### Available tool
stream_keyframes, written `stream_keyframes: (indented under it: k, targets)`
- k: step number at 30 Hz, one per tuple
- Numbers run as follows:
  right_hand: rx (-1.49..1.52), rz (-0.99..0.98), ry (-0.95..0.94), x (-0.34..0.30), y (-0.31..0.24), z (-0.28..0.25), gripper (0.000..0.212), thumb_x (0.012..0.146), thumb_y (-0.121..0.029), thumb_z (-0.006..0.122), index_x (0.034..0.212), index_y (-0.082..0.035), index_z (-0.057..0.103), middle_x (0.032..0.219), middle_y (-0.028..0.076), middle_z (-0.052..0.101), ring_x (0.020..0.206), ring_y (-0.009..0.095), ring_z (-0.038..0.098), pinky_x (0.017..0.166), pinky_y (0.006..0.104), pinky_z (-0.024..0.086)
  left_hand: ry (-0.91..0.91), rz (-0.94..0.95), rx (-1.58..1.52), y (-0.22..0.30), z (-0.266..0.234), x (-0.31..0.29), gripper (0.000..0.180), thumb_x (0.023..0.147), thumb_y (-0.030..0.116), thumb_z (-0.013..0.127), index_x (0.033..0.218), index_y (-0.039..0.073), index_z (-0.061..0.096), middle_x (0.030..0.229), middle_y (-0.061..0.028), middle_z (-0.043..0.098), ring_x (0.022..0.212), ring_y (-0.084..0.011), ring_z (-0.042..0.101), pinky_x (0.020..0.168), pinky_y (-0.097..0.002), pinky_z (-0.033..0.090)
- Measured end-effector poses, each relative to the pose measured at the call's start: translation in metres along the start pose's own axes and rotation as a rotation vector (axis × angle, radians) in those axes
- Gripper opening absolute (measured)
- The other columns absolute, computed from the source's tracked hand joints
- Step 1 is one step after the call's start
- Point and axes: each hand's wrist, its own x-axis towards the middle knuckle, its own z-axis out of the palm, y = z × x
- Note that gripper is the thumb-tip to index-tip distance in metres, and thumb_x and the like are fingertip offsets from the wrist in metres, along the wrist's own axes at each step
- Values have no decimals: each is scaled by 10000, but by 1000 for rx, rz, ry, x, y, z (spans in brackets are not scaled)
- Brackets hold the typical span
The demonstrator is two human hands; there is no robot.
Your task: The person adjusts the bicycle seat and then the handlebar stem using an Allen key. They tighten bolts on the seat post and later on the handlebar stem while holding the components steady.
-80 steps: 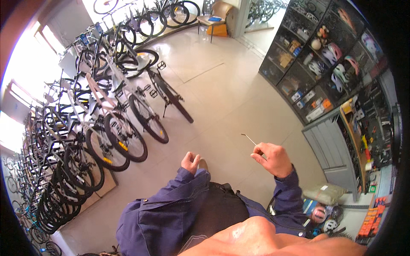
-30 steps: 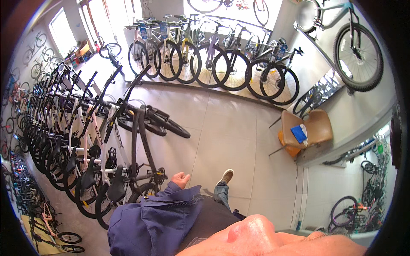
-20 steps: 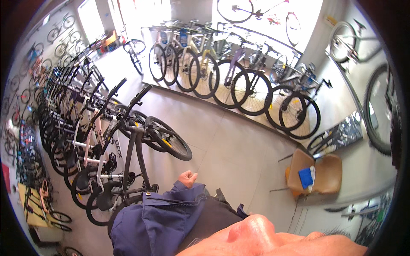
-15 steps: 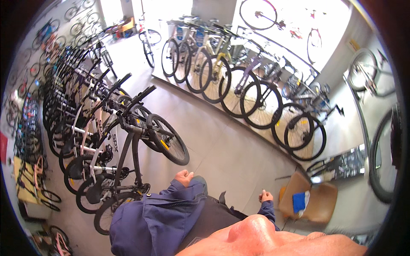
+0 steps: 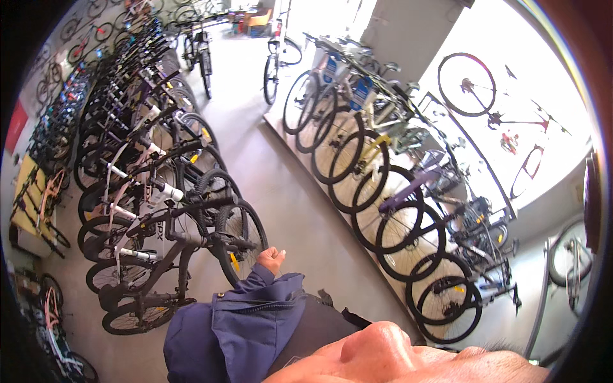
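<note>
My left hand (image 5: 271,259), at the end of a dark blue sleeve (image 5: 255,307), is held in front of me with its fingers curled closed. I see nothing in it. Nearest to it is a matte black bicycle (image 5: 172,258), its front wheel (image 5: 260,225) just beyond and to the left of the hand. They look close in the picture, but I cannot tell whether they touch. My right hand is out of the picture.
A dense row of bicycles (image 5: 137,131) fills the left side. Along the right, more bicycles (image 5: 364,156) stand on a low platform (image 5: 332,210). A grey floor aisle (image 5: 290,185) runs between them. Another bicycle (image 5: 271,67) stands at the far end. A wooden bench (image 5: 25,191) is far left.
The view has turned and moved along the aisle. My left hand now appears beside the black bicycle's front wheel. My right hand and the brown chair have left the picture.
</note>
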Motion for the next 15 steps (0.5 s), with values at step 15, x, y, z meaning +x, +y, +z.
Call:
stream_keyframes:
  k: [15]
  targets:
    - [-412,-173,-246,452,-244,-53,486,1041,-388,533,825,7,718,793,154,720,673,290,684,643,459,552,552,-221,63,-10,13,253,528,914,312,797,623,84,420,560,11,396,573,-97,353,513,-385,343]
